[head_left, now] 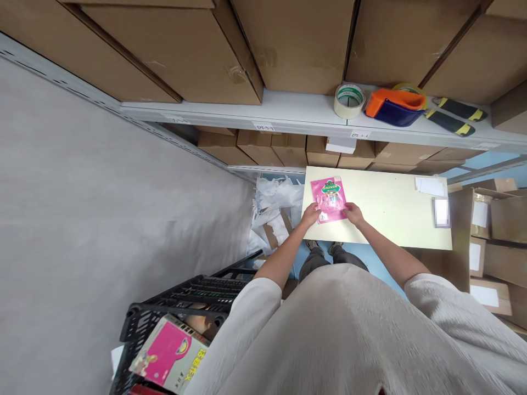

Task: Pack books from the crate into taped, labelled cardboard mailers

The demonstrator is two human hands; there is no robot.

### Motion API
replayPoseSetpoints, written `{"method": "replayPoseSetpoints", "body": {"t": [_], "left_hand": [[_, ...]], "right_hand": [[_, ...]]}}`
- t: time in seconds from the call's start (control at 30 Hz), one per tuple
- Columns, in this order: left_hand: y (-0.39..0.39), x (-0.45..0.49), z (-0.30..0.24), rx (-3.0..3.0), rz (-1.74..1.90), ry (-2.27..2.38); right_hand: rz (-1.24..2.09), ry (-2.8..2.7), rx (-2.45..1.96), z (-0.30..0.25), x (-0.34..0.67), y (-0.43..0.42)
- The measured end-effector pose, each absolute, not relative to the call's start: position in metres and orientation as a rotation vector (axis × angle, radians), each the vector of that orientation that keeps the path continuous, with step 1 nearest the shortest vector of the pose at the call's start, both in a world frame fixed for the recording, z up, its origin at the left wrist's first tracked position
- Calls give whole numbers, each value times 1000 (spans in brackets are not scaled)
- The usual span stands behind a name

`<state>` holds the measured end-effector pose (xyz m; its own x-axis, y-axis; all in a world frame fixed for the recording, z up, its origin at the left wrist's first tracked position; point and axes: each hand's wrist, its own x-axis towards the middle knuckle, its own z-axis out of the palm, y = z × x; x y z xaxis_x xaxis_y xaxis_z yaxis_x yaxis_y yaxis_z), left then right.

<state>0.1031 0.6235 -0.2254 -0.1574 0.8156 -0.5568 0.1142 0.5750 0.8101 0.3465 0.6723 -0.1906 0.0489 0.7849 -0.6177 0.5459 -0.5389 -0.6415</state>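
Note:
A thin pink book (329, 197) with a green oval and small figures on its cover is over the left part of the pale table (391, 211). Its surface looks glossy, as if in clear plastic. My left hand (312, 214) grips its lower left edge, thumb on top. At the lower right edge, my right hand (353, 213) pinches it the same way. The fingers beneath the book are hidden, and I cannot tell whether it touches the tabletop.
White papers (431, 186) lie at the table's right end. Above, a shelf (296, 109) carries boxes, a tape roll (349, 100), a tape dispenser (395, 107) and two cutters (450, 122). Crumpled wrapping (275, 195) lies left; a black crate (135, 318) holds books. Boxes (504, 219) stand right.

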Motion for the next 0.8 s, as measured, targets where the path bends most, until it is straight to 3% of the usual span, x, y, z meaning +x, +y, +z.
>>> {"method": "replayPoseSetpoints", "body": {"t": [0.23,0.47,0.67,0.8], "left_hand": [[625,106,-214,690,811,1458],[643,134,-186,707,902,1371],[636,124,-155,728,1057,1441],[622,96,-153,793,1043,1665]], "right_hand": [[1471,-1207,-2119,-179,347,678],[1195,-1388,-1890,-143,340,683],[1642,-1533,-1436,-130,308,673],[1685,-1582,-1548,-153,306,667]]}}
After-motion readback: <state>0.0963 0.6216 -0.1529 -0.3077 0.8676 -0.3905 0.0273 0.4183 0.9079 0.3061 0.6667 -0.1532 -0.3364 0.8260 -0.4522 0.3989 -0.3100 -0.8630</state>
